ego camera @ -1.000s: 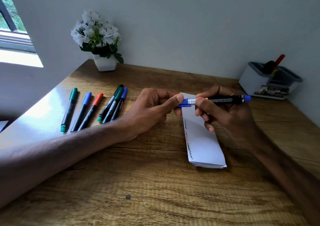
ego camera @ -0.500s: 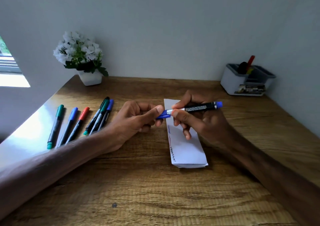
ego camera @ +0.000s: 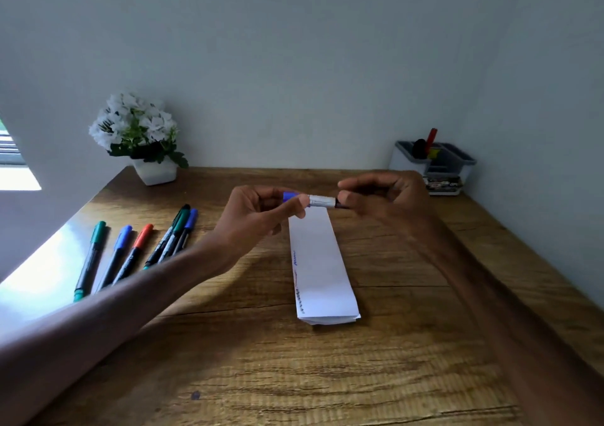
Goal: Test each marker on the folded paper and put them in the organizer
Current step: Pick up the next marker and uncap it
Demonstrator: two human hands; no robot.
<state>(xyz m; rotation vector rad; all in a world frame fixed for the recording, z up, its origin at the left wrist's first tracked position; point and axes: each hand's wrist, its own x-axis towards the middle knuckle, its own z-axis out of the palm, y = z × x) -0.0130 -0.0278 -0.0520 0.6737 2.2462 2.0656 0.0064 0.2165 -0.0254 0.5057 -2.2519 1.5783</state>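
Note:
A blue marker (ego camera: 322, 201) is held level above the far end of the folded white paper (ego camera: 322, 272). My left hand (ego camera: 261, 216) pinches its blue cap end, and my right hand (ego camera: 382, 196) grips the dark barrel. The paper lies lengthwise mid-table, with blue, red and dark scribbles along its left edge. Several more markers (ego camera: 137, 252), green, blue and red capped, lie in a row on the table's left side. The grey-and-white organizer (ego camera: 434, 167) stands at the back right corner with a red marker and a dark item upright in it.
A white pot of white flowers (ego camera: 143, 141) sits at the back left by the wall. The wooden table (ego camera: 294, 376) meets walls at the back and right. A window is at the far left edge.
Both hands have risen slightly with the marker, and the camera has tilted up. The marker now points more toward me, its barrel hidden in my right hand.

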